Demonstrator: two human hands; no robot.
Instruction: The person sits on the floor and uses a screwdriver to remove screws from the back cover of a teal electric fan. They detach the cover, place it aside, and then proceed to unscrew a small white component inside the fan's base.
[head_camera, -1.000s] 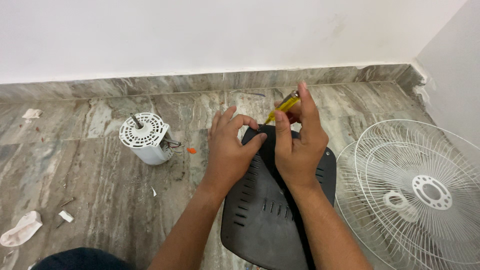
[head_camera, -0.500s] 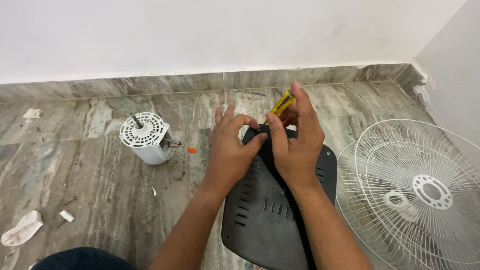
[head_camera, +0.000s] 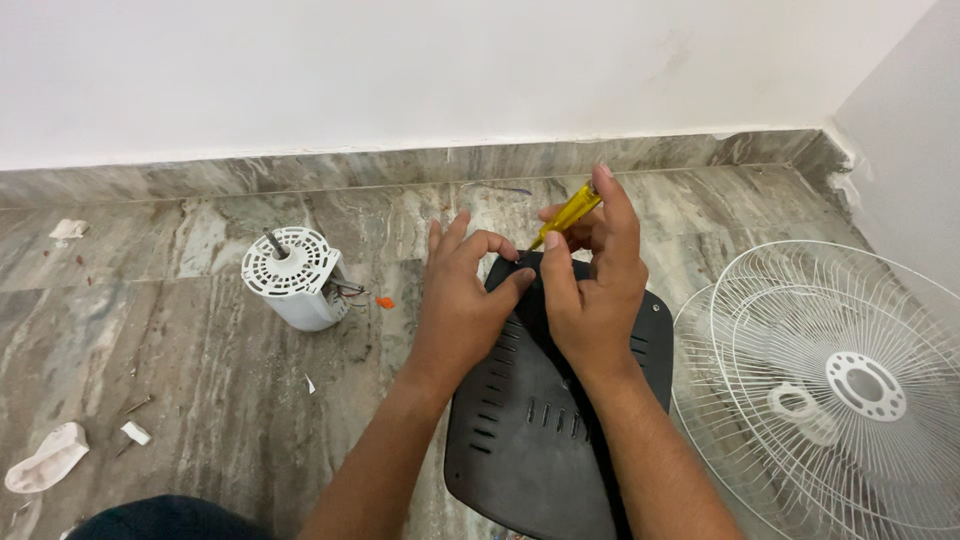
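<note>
— Holding what, exactly?
— Your right hand (head_camera: 595, 290) pinches a slim yellow screwdriver (head_camera: 566, 214), tip at the top edge of the matte black slotted cover (head_camera: 545, 420) lying on the marble floor (head_camera: 200, 370). Your left hand (head_camera: 462, 300) clasps that same edge.
— Around?
— White ribbed motor (head_camera: 293, 275) left, wire fan guards (head_camera: 830, 380) right. The screwdriver tilted slightly since before.

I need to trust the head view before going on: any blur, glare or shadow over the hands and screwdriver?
Head view: evenly lit, no glare; left hand, right hand and yellow screwdriver are sharp; only soft shadows on the black cover; the white fan guard bows slightly at the frame edge.
</note>
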